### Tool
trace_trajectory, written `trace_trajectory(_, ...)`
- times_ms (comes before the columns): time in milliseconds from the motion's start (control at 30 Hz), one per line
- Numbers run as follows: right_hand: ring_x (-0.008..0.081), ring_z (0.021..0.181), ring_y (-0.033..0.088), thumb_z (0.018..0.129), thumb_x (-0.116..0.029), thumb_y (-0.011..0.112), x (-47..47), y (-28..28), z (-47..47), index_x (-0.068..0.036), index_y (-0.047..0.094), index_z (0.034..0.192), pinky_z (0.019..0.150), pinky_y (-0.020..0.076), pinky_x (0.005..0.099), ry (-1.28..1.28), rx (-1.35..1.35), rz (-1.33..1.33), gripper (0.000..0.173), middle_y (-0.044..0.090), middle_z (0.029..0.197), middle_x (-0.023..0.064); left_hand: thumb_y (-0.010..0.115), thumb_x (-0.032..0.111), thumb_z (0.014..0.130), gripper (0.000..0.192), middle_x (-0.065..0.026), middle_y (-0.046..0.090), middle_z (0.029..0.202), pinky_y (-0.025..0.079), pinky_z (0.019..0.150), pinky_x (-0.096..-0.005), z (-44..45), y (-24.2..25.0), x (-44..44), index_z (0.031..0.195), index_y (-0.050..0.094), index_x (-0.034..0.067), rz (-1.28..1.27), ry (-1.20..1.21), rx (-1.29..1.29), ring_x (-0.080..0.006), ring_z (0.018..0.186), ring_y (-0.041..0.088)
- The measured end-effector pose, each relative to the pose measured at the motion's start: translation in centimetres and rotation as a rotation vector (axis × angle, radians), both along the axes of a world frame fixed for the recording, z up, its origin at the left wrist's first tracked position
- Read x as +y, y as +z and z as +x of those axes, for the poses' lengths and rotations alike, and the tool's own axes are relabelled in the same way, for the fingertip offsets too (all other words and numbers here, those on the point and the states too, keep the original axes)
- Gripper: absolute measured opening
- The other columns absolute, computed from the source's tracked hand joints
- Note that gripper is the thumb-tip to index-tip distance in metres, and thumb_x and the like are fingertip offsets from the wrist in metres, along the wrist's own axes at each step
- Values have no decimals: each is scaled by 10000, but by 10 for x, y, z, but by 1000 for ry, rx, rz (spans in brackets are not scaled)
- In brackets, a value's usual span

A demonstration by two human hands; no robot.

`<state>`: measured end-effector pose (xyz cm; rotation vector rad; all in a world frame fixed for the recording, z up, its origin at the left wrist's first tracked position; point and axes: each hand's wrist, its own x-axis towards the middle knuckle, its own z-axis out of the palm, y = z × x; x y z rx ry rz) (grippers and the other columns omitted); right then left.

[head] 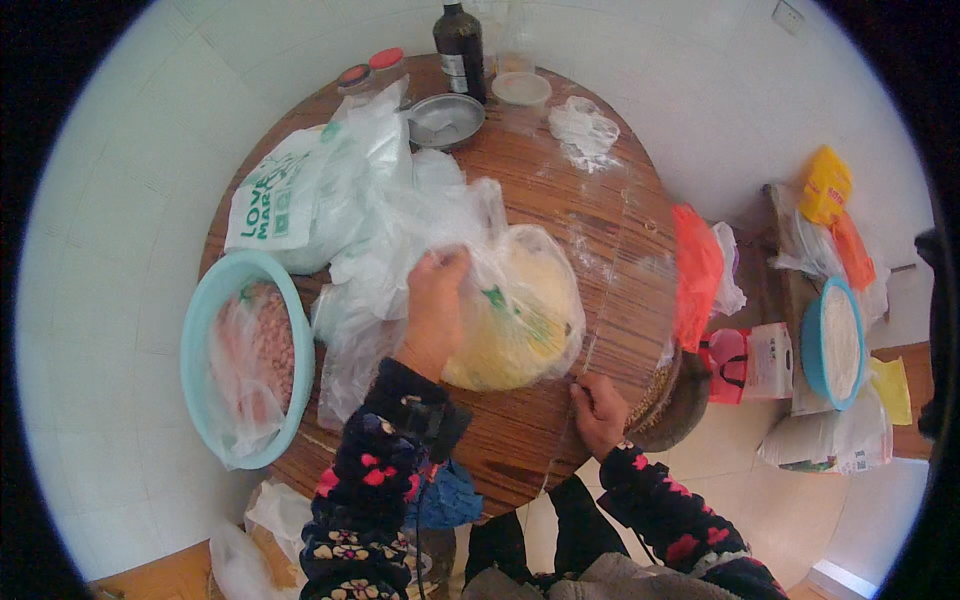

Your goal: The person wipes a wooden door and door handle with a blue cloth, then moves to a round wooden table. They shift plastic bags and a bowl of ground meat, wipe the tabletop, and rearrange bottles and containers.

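My left hand (439,304) grips the gathered top of a clear plastic bag (517,315) that rests on the round wooden table (525,431). The bag bulges with a pale yellow mass and bears green printing; what exactly is inside cannot be told. My right hand (602,412) is at the table's right front edge, fingers curled, apart from the bag. Whether it pinches something small is unclear. More thin plastic bags (375,262) lie crumpled to the left of my left hand, among them a white one with green lettering.
A light blue basin (196,360) of pink chopped pieces under plastic stands at left. Behind are a metal bowl (446,120), a dark bottle (459,52), red-lidded jars (387,58) and white powder (585,131). At right are a grain-filled container (686,409) and a blue basin (810,345).
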<state>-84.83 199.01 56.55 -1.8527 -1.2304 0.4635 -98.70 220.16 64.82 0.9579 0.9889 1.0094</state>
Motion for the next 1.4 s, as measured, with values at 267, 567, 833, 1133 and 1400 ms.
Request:
trace_trajectory(267,351,727,579,821,-101,614,0,-2,1,-52,566,897,603,459,369,3,34,74,102,570,800,145,515,147,858,201,-66,592,900,432,728,-305,-1,35,73,979,564,-6,237,153,-55,-181,811,553)
trace_trajectory(567,355,733,579,815,-83,613,2,0,0,-55,561,889,598,458,371,5,26,48,95,572,803,141,554,155,832,206,-39,564,858,415,685,-280,-15,33,105,955,554,-9,388,292,195,-138,747,500)
trace_trajectory(833,351,764,582,827,-107,599,0,-4,2,-52,565,898,627,463,367,13,1,-29,96,582,841,146,584,120,789,313,-92,599,969,429,766,-301,-45,23,82,1071,548,-11,345,122,679,-201,889,566)
trace_trajectory(1133,310,753,584,836,-120,595,0,-8,4,-52,566,907,653,463,346,18,-6,-46,103,580,831,141,675,177,754,560,-183,439,1264,312,978,-423,-136,13,-116,1247,450,37,696,-214,1061,-330,1172,408)
trace_trajectory(1400,226,754,571,837,-92,592,2,-4,1,-30,563,918,684,448,295,13,-23,-6,105,568,826,118,745,180,675,688,-152,322,1360,265,1012,-454,-177,-21,-215,1291,447,115,505,-597,1220,-349,1231,319)
